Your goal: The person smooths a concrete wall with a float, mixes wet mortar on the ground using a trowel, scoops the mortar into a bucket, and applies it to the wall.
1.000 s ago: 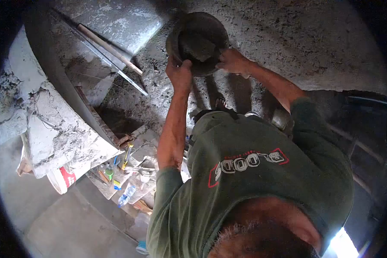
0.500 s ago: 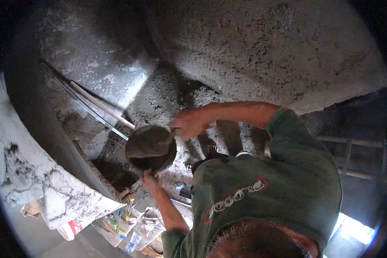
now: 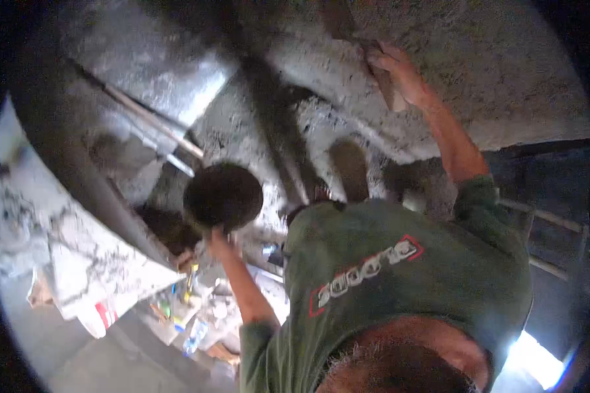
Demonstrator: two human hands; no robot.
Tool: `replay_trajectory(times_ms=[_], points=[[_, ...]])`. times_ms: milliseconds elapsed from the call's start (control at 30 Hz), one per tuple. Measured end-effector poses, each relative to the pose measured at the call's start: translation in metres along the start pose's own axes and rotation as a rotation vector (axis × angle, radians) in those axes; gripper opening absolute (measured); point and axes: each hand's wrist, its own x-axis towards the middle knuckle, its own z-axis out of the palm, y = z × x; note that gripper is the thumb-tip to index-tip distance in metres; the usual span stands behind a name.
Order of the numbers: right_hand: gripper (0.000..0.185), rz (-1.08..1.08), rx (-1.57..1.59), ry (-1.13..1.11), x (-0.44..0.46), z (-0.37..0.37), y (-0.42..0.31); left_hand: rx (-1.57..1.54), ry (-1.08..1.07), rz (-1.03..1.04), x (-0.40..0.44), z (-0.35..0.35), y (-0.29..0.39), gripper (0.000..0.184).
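Fingers of the right hand (image 3: 396, 73) are curling closed around a flat tool (image 3: 388, 88), which is lying against or close to the rough surface (image 3: 491, 85) near its lower edge; contact is not resolving clearly. Left hand (image 3: 220, 243) is gripping the bowl (image 3: 223, 196) at the rim side nearest the torso, fingers closed on it but blurring, while the bowl is facing its dark opening upward, just beside the ends of two poles (image 3: 154, 121), and a bottle (image 3: 195, 337) is lying among small items.

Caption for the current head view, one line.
Left hand grips a dark round bowl while the right hand holds a flat tool up at a rough grey surface.
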Motion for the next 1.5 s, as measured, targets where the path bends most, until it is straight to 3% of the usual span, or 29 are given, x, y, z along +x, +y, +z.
replay_trajectory(times_ms=[67, 100, 133, 167, 200, 267, 367, 433, 467, 533, 567, 633, 667, 733, 867, 933, 967, 1033, 1100, 1167, 1267, 1333, 1367, 1433, 1467, 1500], points=[[0.028, -0.181, -0.745, 0.034, -0.007, 0.054, 0.019, -0.058, -0.142, -0.035, 0.007, 0.021, 0.004, 0.054], [0.028, -0.151, -0.709, -0.007, -0.008, 0.070, 0.038, -0.018, -0.229, 0.021, -0.001, 0.039, 0.015, 0.057], [0.028, -0.286, -1.146, -0.189, 0.002, 0.079, 0.056, 0.018, -0.313, 0.080, -0.009, 0.057, 0.026, 0.060], [0.027, -0.449, -1.587, -0.366, 0.010, 0.086, 0.068, -0.169, -0.443, 0.154, -0.022, 0.078, 0.035, 0.059], [0.027, -0.448, -1.576, -0.376, 0.014, 0.098, 0.075, -0.181, -0.497, 0.176, -0.044, 0.093, 0.051, 0.061], [0.026, -0.350, -1.842, -0.348, 0.023, 0.128, 0.077, -0.194, -0.577, 0.191, -0.065, 0.114, 0.063, 0.063], [0.021, -0.369, -1.792, -0.446, 0.035, 0.162, 0.068, -0.184, -0.772, 0.289, -0.074, 0.132, 0.067, 0.064], [0.019, -0.594, -1.871, 0.083, 0.048, 0.176, 0.117, -0.151, -0.867, 0.405, -0.082, 0.139, 0.069, 0.066], [0.019, -0.586, -1.876, 0.086, 0.036, 0.180, 0.118, -0.121, -0.830, 0.434, -0.085, 0.142, 0.069, 0.064], [0.021, -0.558, -1.978, -0.429, 0.004, 0.190, 0.116, -0.098, -0.826, 0.429, -0.085, 0.140, 0.067, 0.063], [0.021, -0.548, -1.987, -0.418, 0.004, 0.187, 0.113, -0.079, -0.816, 0.430, -0.084, 0.142, 0.067, 0.062], [0.017, -0.249, -1.922, -0.431, 0.005, 0.180, 0.101, -0.086, -0.865, 0.460, -0.079, 0.141, 0.060, 0.064], [0.017, -0.229, -1.922, -0.423, 0.005, 0.176, 0.095, -0.087, -0.897, 0.489, -0.077, 0.140, 0.055, 0.066], [0.017, -0.478, -1.908, -0.061, 0.010, 0.170, 0.077, -0.077, -0.943, 0.519, -0.081, 0.140, 0.056, 0.067], [0.018, -0.353, -1.817, -0.215, 0.002, 0.152, 0.105, -0.051, -0.989, 0.588, -0.097, 0.148, 0.066, 0.068], [0.017, -0.147, -1.827, -0.367, -0.014, 0.161, 0.080, -0.019, -0.979, 0.603, -0.098, 0.150, 0.064, 0.068], [0.017, -0.146, -1.824, -0.370, -0.016, 0.155, 0.078, 0.032, -0.968, 0.612, -0.099, 0.149, 0.062, 0.069], [0.017, -0.249, -1.821, 0.026, -0.018, 0.134, 0.075, -0.027, -0.985, 0.628, -0.107, 0.152, 0.058, 0.068], [0.019, -0.188, -1.817, 0.057, -0.015, 0.116, 0.078, -0.087, -1.016, 0.657, -0.116, 0.163, 0.054, 0.067], [0.020, -0.131, -1.812, 0.098, -0.011, 0.099, 0.091, 0.047, -0.928, 0.850, -0.122, 0.177, 0.049, 0.063], [0.015, -0.109, -1.679, -0.059, -0.002, 0.081, 0.154, 0.106, -0.977, 0.812, -0.141, 0.187, 0.049, 0.061], [0.015, -1.022, -1.786, -0.420, -0.006, 0.077, 0.168, 0.093, -0.993, 0.829, -0.140, 0.192, 0.035, 0.060], [0.015, -1.029, -1.782, -0.423, -0.007, 0.074, 0.174, 0.072, -1.022, 0.847, -0.139, 0.195, 0.028, 0.060], [0.034, 0.391, -0.786, -0.184, -0.041, 0.126, 0.107, 0.057, -1.045, 0.814, -0.133, 0.192, 0.015, 0.060], [0.034, 0.385, -0.792, -0.197, -0.038, 0.124, 0.111, 0.030, -1.070, 0.788, -0.129, 0.192, 0.011, 0.060], [0.031, 0.432, -0.600, -0.174, -0.037, 0.121, 0.120, 0.028, -1.051, 0.790, -0.126, 0.191, 0.010, 0.060]])
